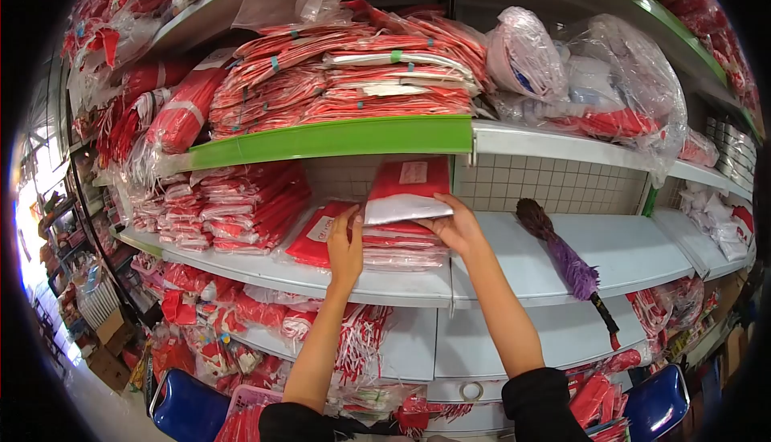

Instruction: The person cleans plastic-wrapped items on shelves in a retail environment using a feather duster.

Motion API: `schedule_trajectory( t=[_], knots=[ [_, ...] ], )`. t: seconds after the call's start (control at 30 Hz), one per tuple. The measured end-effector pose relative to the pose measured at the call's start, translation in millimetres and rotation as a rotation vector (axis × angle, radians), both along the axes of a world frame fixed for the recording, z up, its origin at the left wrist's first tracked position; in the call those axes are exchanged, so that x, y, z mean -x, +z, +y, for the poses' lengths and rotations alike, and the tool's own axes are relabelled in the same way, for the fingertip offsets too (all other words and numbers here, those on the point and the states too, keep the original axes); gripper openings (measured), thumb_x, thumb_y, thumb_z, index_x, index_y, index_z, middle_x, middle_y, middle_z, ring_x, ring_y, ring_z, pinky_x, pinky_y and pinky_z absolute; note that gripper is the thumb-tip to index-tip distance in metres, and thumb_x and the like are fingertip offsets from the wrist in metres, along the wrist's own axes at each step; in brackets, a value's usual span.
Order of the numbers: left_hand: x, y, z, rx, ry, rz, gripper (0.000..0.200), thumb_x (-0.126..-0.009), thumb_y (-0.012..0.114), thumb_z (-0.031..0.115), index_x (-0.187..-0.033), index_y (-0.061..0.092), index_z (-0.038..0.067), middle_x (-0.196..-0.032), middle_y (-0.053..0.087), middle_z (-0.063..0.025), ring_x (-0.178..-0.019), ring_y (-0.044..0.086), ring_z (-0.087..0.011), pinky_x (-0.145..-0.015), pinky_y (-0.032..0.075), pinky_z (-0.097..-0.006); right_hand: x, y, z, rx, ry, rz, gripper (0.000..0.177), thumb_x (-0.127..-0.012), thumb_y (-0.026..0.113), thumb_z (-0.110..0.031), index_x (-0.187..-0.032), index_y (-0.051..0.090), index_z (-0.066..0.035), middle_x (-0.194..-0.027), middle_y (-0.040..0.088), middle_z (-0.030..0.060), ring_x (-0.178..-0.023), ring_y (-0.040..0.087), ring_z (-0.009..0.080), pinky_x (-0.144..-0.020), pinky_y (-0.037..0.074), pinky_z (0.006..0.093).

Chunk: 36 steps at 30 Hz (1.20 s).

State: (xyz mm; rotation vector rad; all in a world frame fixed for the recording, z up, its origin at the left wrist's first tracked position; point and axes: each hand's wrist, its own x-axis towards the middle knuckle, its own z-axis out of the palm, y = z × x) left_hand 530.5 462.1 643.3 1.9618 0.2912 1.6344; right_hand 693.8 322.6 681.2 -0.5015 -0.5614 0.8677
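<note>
My right hand [456, 225] grips the right front corner of a folded red-and-white cloth packet [409, 189], with a pale label on its red part. The packet lies over a stack of similar packets [405, 253] on the middle shelf, its white front edge tipped toward me. My left hand [345, 245] is upright at the left side of that stack, fingers stretched out. Just left of those fingers, overlapping them in this view, lies another labelled red packet [313, 243] in clear plastic.
Taller stacks of red packets [249, 205] stand at the left of this shelf. A feather duster [566, 261] lies on the right shelf section. Above is a green-edged shelf [329, 143] piled with red bundles. Blue chairs [189, 406] [658, 402] stand below on both sides.
</note>
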Motion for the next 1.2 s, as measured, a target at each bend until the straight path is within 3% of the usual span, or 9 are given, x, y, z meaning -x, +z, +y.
schedule_trajectory(
  t=[0.1,0.23,0.27,0.37,0.47,0.6,0.8,1.1,1.2],
  knots=[
    [-10,-20,9,0.01,-0.078,-0.027,0.029,-0.089,0.046,0.016,-0.112,0.054,0.0,-0.104,0.057,-0.0186,-0.099,0.053,-0.0315,-0.087,0.039,-0.0371,-23,1,13,0.5,-0.453,-0.736,0.039,-0.085,0.058,-0.019,-0.111,0.048,0.008,-0.112,0.053,0.0199,-0.104,0.052,0.0289,-0.083,0.046,0.0365],
    [-10,-30,10,-0.062,-0.031,-0.006,0.03,-0.089,0.043,0.014,-0.114,0.052,0.0,-0.108,0.053,-0.0183,-0.101,0.05,-0.0328,-0.09,0.038,-0.0378,2,-11,6,0.429,-1.461,-1.168,0.043,-0.082,0.062,-0.027,-0.114,0.054,0.001,-0.104,0.059,0.0171,-0.097,0.054,0.0291,-0.086,0.041,0.039],
    [-10,-29,10,-0.049,-0.034,-0.013,0.03,-0.089,0.042,0.014,-0.114,0.052,0.0,-0.108,0.053,-0.0183,-0.101,0.05,-0.0328,-0.09,0.037,-0.0378,19,-2,-4,0.383,-1.293,-1.15,0.04,-0.081,0.062,-0.029,-0.112,0.057,-0.005,-0.105,0.06,0.015,-0.103,0.051,0.0313,-0.092,0.037,0.0412],
    [-11,-28,16,0.039,-0.116,-0.054,0.031,-0.091,0.041,0.017,-0.114,0.052,-0.001,-0.108,0.053,-0.0179,-0.102,0.05,-0.0322,-0.091,0.037,-0.038,35,-10,-13,0.33,-0.839,-1.519,0.035,-0.082,0.061,-0.031,-0.108,0.061,-0.008,-0.112,0.058,0.0133,-0.109,0.047,0.0296,-0.094,0.033,0.043],
    [-10,-33,17,0.078,-0.146,-0.057,0.033,-0.091,0.041,0.019,-0.115,0.052,-0.001,-0.11,0.053,-0.0177,-0.103,0.05,-0.0315,-0.092,0.036,-0.0376,61,-16,-8,0.53,-1.035,-1.723,0.031,-0.081,0.061,-0.029,-0.105,0.064,-0.011,-0.11,0.059,0.012,-0.105,0.051,0.0284,-0.09,0.033,0.042],
    [-7,-30,13,0.091,-0.133,-0.025,0.033,-0.091,0.045,0.019,-0.117,0.05,-0.001,-0.111,0.054,-0.0174,-0.104,0.05,-0.0303,-0.092,0.037,-0.0366,66,-21,9,0.629,-1.078,-1.698,0.028,-0.082,0.059,-0.027,-0.106,0.063,-0.013,-0.111,0.059,0.01,-0.107,0.05,0.0264,-0.093,0.029,0.0424],
    [-10,-37,21,0.125,-0.204,-0.075,0.035,-0.087,0.053,0.017,-0.118,0.049,-0.001,-0.115,0.054,-0.0167,-0.105,0.051,-0.0297,-0.092,0.037,-0.0366,72,-31,16,0.563,-1.171,-1.677,0.031,-0.082,0.058,-0.028,-0.107,0.062,-0.009,-0.112,0.058,0.0132,-0.109,0.048,0.0286,-0.095,0.029,0.0457],
    [-10,-36,20,0.147,-0.196,-0.095,0.035,-0.085,0.056,0.014,-0.117,0.05,0.0,-0.114,0.056,-0.0155,-0.106,0.051,-0.0293,-0.092,0.038,-0.0366,94,-38,18,0.597,-1.294,-1.609,0.037,-0.084,0.058,-0.028,-0.115,0.057,-0.009,-0.122,0.05,0.0176,-0.125,0.034,0.0357,-0.105,0.015,0.0523],
    [-5,-36,15,0.243,-0.271,-0.13,0.034,-0.085,0.055,0.012,-0.117,0.05,0.0,-0.113,0.057,-0.0154,-0.108,0.051,-0.0278,-0.092,0.038,-0.036,112,-46,16,0.54,-1.37,-1.519,0.032,-0.082,0.06,-0.022,-0.11,0.059,-0.006,-0.122,0.049,0.0175,-0.127,0.032,0.0368,-0.105,0.014,0.0546]
  ],
)
